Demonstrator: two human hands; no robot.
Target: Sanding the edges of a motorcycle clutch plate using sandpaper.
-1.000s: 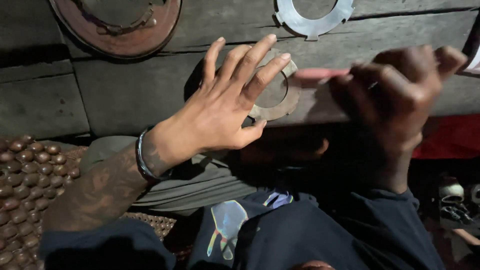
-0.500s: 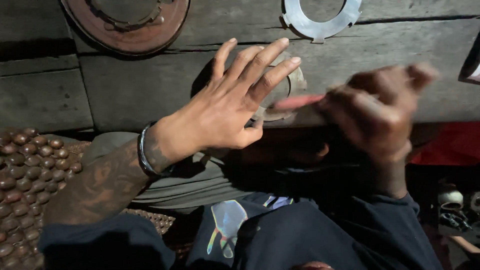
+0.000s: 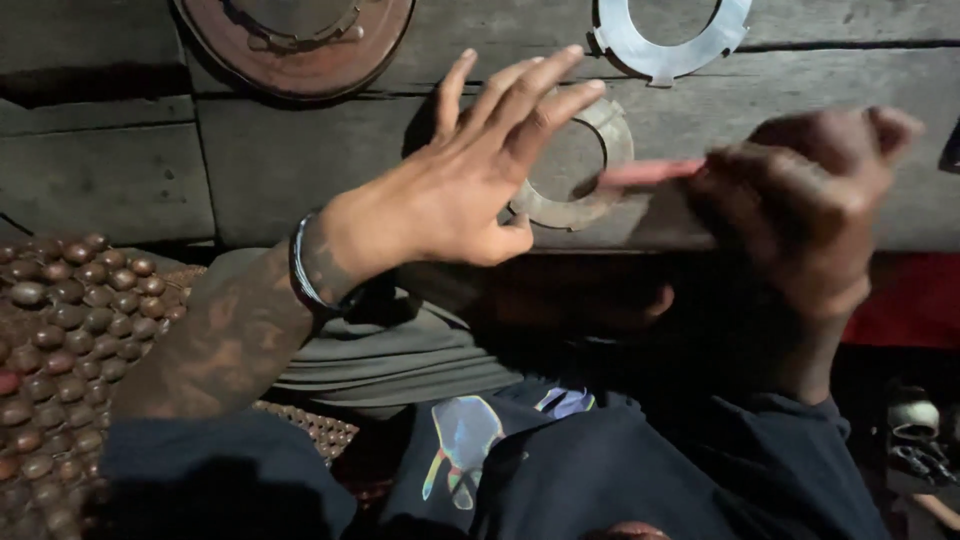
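Flat ring (image 3: 585,180) lies between both hands, on planks (image 3: 280,170).

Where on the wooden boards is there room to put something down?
The bare patch of wooden boards lies left of the left hand, below the rusty round plate, above the beaded mat. It is crowded around the dull metal ring, the right hand and the shiny ring.

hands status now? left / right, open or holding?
Left hand: open, fingers spread flat over the dull metal ring, gripping nothing.
Right hand: curled shut on a thin pink stick, motion-blurred.
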